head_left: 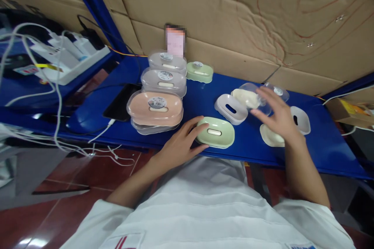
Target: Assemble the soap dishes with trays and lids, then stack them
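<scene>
My left hand (187, 139) grips the left end of a light green soap dish (223, 140) at the table's front edge, thumb in front and fingers over the rim. To the right, my right hand (276, 113) is over a clear lid (247, 87), fingers apart; whether the fingertips touch it I cannot tell. A cream inner tray (244, 97) lies beside that lid. Left of it sits a pale lilac slotted base (231, 109). Under my right wrist lies another cream tray (270, 136), with a white slotted base (300, 120) farther right. Behind my hand is a labelled clear lid (279, 92).
Left of my hands stand lidded soap boxes: a pink one (154, 109) and grey ones (163, 79). A green box (200, 72) and a propped phone (175, 41) are behind. A dark phone (118, 103), cables and a power strip (78, 62) lie left on the blue table (254, 146).
</scene>
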`<state>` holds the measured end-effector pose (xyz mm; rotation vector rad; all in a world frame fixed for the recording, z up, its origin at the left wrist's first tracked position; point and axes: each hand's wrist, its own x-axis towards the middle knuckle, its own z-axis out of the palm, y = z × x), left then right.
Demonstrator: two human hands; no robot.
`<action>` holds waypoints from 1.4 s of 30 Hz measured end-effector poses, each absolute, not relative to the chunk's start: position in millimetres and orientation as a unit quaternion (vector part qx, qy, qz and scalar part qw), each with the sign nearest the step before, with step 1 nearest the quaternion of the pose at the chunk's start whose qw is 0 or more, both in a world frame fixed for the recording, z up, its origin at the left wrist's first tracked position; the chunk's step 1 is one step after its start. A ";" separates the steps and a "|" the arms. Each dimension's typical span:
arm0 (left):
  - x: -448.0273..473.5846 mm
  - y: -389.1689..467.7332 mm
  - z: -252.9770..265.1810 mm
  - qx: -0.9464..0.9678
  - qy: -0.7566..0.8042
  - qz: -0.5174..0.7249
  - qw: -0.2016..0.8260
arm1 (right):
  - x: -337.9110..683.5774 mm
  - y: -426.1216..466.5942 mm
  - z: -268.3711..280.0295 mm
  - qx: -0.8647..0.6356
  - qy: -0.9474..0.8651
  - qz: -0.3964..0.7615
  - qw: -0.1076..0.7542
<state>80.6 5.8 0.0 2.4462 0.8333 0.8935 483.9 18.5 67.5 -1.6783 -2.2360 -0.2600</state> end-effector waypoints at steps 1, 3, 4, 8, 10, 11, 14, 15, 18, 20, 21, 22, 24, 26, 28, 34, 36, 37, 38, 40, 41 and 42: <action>80.6 5.4 -0.9 0.872 0.308 0.320 0.206 | 461.7 7.5 66.8 -0.566 -0.809 -0.054 0.151; 80.8 5.3 -3.0 0.864 0.321 0.329 0.208 | 420.5 -12.8 61.1 -0.515 -0.848 0.010 0.124; 81.0 5.4 -3.9 0.861 0.322 0.334 0.207 | 403.1 -20.9 56.9 -0.491 -0.862 0.032 0.118; 81.6 6.8 -6.1 0.863 0.314 0.332 0.214 | 362.8 -35.7 41.3 -0.444 -0.886 0.025 0.130; 81.4 8.0 -7.4 0.865 0.310 0.325 0.223 | 356.5 -35.5 37.8 -0.441 -0.888 0.004 0.129; 81.2 8.6 -8.2 0.866 0.307 0.324 0.226 | 355.0 -34.7 36.9 -0.440 -0.889 -0.002 0.126; 80.8 10.5 -10.7 0.867 0.303 0.324 0.226 | 352.3 -32.3 36.0 -0.443 -0.888 -0.010 0.124; 80.8 11.0 -11.4 0.867 0.305 0.323 0.227 | 351.5 -31.9 36.0 -0.447 -0.885 -0.012 0.125; 81.2 12.0 -12.8 0.865 0.306 0.322 0.235 | 350.2 -30.6 37.7 -0.451 -0.883 -0.014 0.125; 81.5 12.3 -13.4 0.864 0.306 0.323 0.236 | 350.4 -28.6 40.3 -0.444 -0.888 -0.012 0.119; 81.6 12.4 -13.6 0.864 0.306 0.324 0.234 | 350.7 -27.1 41.6 -0.440 -0.891 -0.008 0.113; 81.5 12.5 -13.8 0.864 0.308 0.324 0.233 | 351.1 -25.3 42.6 -0.436 -0.893 -0.003 0.108; 81.0 12.7 -14.4 0.862 0.313 0.324 0.233 | 351.8 -22.0 42.7 -0.430 -0.897 0.010 0.103; 80.5 13.0 -15.0 0.860 0.316 0.325 0.236 | 352.0 -20.3 40.2 -0.425 -0.898 0.020 0.113; 80.3 13.0 -15.2 0.860 0.315 0.323 0.238 | 351.9 -21.3 36.8 -0.424 -0.897 0.021 0.126; 83.4 8.3 -8.1 0.865 0.325 0.333 0.189 | 354.7 -17.1 38.8 -0.428 -0.895 -0.014 0.122; 84.4 6.3 -4.4 0.863 0.331 0.342 0.169 | 356.2 -2.3 41.2 -0.449 -0.887 -0.031 0.106; 84.7 5.6 -2.9 0.863 0.334 0.342 0.162 | 356.4 8.0 41.8 -0.461 -0.881 -0.040 0.097; 84.9 5.1 -1.8 0.865 0.335 0.339 0.158 | 355.8 19.7 41.8 -0.471 -0.876 -0.049 0.089; 84.7 5.0 -0.9 0.870 0.335 0.328 0.152 | 352.2 44.7 40.7 -0.483 -0.869 -0.069 0.076; 84.4 5.3 -1.1 0.874 0.331 0.322 0.151 | 349.5 56.5 39.9 -0.488 -0.866 -0.080 0.073; 83.9 5.7 -1.6 0.878 0.327 0.317 0.149 | 346.7 67.0 39.6 -0.493 -0.863 -0.090 0.073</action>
